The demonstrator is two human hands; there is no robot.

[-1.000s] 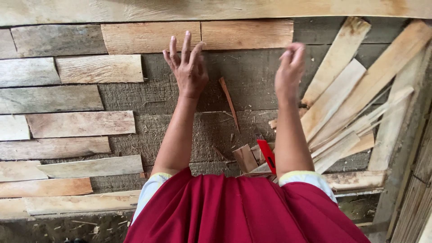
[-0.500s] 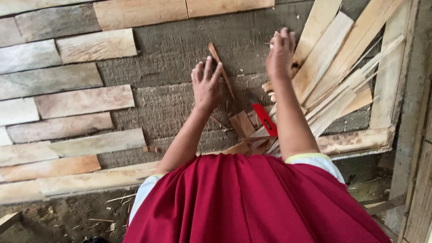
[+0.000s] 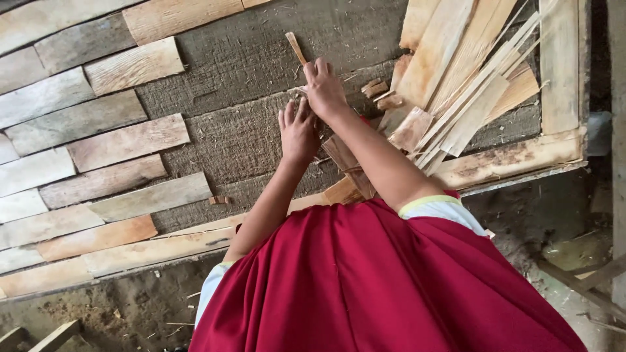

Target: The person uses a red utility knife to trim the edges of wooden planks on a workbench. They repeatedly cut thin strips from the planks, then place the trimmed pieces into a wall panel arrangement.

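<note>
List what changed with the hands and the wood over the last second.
Both hands came together: the left hand drew in from the bare mat toward the right hand, which moved left from the stacked slats to the thin wood strip. Whether either hand grips it is unclear. The planks laid on the mat and the slat stack lie unchanged.

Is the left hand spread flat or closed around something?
Spread flat: the left hand lies palm down on the grey mat, fingers extended, gripping nothing.
</note>
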